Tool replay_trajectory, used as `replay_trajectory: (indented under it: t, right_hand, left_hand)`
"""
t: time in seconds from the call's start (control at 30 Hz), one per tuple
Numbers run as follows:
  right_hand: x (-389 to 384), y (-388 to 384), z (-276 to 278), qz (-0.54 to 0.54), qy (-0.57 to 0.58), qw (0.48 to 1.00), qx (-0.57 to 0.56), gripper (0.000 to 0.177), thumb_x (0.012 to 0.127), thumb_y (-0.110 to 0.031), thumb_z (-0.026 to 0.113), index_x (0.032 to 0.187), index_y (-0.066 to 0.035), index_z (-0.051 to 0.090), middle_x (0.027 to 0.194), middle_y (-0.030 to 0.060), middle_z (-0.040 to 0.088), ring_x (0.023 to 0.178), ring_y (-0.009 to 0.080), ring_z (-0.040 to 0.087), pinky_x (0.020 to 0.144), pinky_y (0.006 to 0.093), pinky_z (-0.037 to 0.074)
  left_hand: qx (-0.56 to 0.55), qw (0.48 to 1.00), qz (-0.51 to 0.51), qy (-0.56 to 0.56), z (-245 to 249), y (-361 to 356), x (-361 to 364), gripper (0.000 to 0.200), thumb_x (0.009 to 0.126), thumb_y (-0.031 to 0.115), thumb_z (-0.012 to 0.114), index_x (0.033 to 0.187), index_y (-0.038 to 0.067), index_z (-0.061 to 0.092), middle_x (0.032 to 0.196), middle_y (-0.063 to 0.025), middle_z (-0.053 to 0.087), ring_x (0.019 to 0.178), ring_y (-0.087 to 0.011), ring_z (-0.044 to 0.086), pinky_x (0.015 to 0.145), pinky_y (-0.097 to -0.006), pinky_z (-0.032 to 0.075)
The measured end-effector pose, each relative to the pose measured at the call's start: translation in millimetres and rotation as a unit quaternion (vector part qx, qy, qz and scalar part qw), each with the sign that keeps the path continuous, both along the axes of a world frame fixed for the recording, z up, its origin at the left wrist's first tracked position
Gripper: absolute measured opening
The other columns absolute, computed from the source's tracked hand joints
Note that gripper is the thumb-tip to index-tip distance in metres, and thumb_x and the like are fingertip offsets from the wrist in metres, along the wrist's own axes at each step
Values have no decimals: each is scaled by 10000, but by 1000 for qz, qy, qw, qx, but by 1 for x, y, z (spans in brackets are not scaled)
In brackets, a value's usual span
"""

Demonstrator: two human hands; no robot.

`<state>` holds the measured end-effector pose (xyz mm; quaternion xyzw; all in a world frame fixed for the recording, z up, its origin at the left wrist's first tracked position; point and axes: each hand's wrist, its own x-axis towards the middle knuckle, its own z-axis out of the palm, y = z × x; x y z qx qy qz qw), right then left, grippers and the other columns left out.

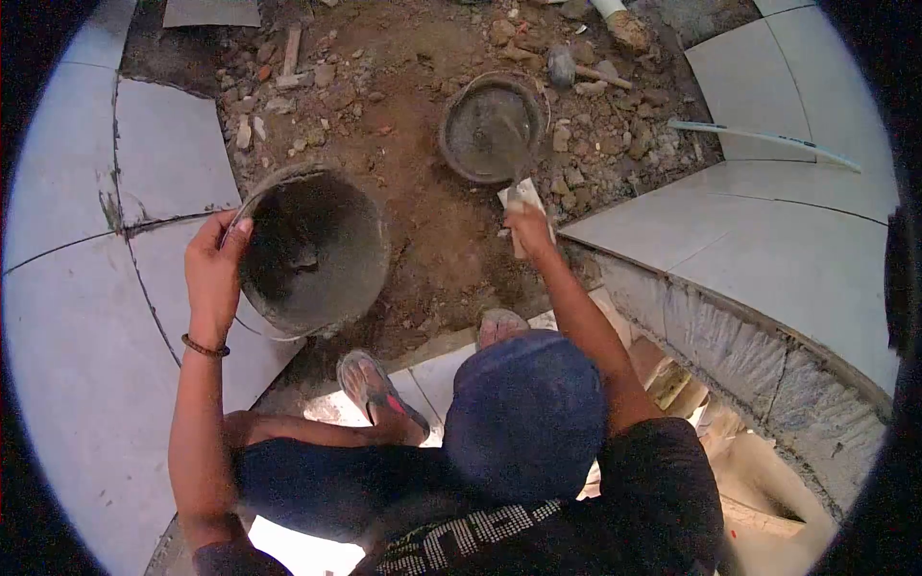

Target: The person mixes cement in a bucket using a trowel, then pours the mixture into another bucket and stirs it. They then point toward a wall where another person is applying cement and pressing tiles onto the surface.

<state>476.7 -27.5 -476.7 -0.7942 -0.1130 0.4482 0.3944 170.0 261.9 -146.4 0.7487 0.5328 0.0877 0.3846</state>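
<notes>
My left hand (pixel 215 261) is closed on the rim of a large dark bucket (pixel 336 254), thumb over the edge. The bucket is tipped so its mouth faces up toward me, and grey mortar coats its inside. My right hand (pixel 527 228) is wrapped round the handle of a trowel (pixel 520 144), whose blade is smeared by motion over a smaller bucket (pixel 448 144). Wet grey mortar (pixel 480 120) lies in that smaller bucket. A white tile offcut (pixel 536 197) shows just beneath my right hand.
A mallet (pixel 562 67) lies on the rubble (pixel 615 125) beyond the small bucket. Pale floor tiles (pixel 67 336) are at left, with more tiles (pixel 788 240) on a raised edge at right. A light blue strip (pixel 764 136) rests across the right tiles. A wooden stick (pixel 292 50) lies far left.
</notes>
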Motion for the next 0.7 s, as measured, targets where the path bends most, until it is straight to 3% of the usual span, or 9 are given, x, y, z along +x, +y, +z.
replay_trajectory:
  t: [0.1,0.23,0.43,0.7]
  right_hand:
    - [-25,3,-2,10,-110,994,-9,400,784,-221,616,1079,43,562,809,115,599,693,208,559,646,389,451]
    - [-48,28,-22,8,-96,995,0,426,824,-272,610,1108,34,528,774,143,599,711,257,590,660,425,453]
    - [-58,36,-35,85,-153,981,-88,352,840,-286,594,900,42,482,785,208,593,744,370,606,699,501,458]
    - [-84,18,8,108,-116,976,-149,408,823,-283,606,984,84,532,920,285,604,884,437,604,781,511,471]
  left_hand:
    - [13,1000,-13,11,-9,4,-5,265,901,210,610,1040,-14,636,909,-7,633,840,-84,528,790,-232,416]
    - [18,1000,-17,-1,-11,-1,5,272,899,217,611,1015,-29,629,878,-42,642,828,-108,535,779,-247,422]
    - [33,999,-28,17,-13,-5,13,295,896,221,620,1057,-26,620,915,-35,649,845,-98,544,794,-245,426]
    - [13,999,-41,30,-13,-2,16,296,898,226,623,1045,-30,624,899,-32,644,831,-95,539,778,-239,427]
